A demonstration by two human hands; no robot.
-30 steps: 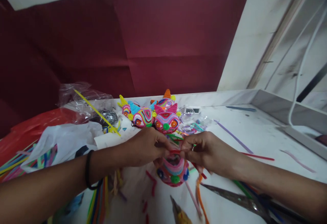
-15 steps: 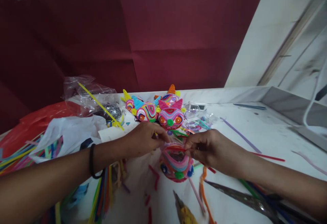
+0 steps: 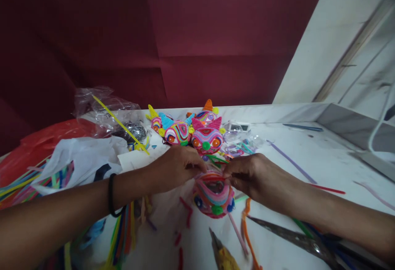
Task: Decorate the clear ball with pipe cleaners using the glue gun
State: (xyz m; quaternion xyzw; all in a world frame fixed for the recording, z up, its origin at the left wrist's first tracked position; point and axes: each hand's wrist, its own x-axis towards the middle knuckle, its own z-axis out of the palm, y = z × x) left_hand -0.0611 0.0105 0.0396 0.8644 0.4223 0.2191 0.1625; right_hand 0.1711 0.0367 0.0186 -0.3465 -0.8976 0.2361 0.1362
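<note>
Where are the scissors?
The scissors lie on the white table at the lower right of the head view, under the right forearm, their tip pointing toward the orange pipe cleaner.

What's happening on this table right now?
A person is working on a colourful pipe-cleaner mask on a white table. The left hand and right hand pinch a red pipe cleaner along its top edge. Finished masks sit behind it, loose pipe cleaners lie to the left, and scissors lie on the right.
</note>
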